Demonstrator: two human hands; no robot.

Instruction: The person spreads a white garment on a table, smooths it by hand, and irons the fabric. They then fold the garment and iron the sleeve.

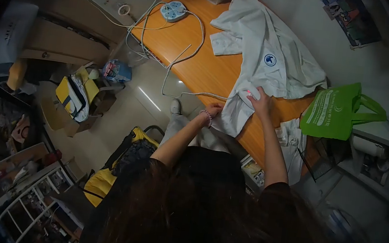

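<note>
A white garment with a round blue emblem (279, 66) is spread over the orange-brown table, one part of it running down to the front edge. My right hand (262, 103) is closed around a small white corded iron (247, 92) with a red light on it. The iron rests on the narrow part of the garment. At the table's front edge my left hand (213, 109) is closed at the garment's edge, seemingly pinching the cloth; its fingertips are partly hidden. A pale cord (202, 94) leads from the iron leftward across the table's edge.
A blue-and-white power strip (173, 11) with looped cables lies at the table's (220, 71) back left. A green bag (332, 110) stands at the right, near more white cloth (292, 139). On the floor at left are an open cardboard box (60, 110) and a yellow-black bag (124, 156).
</note>
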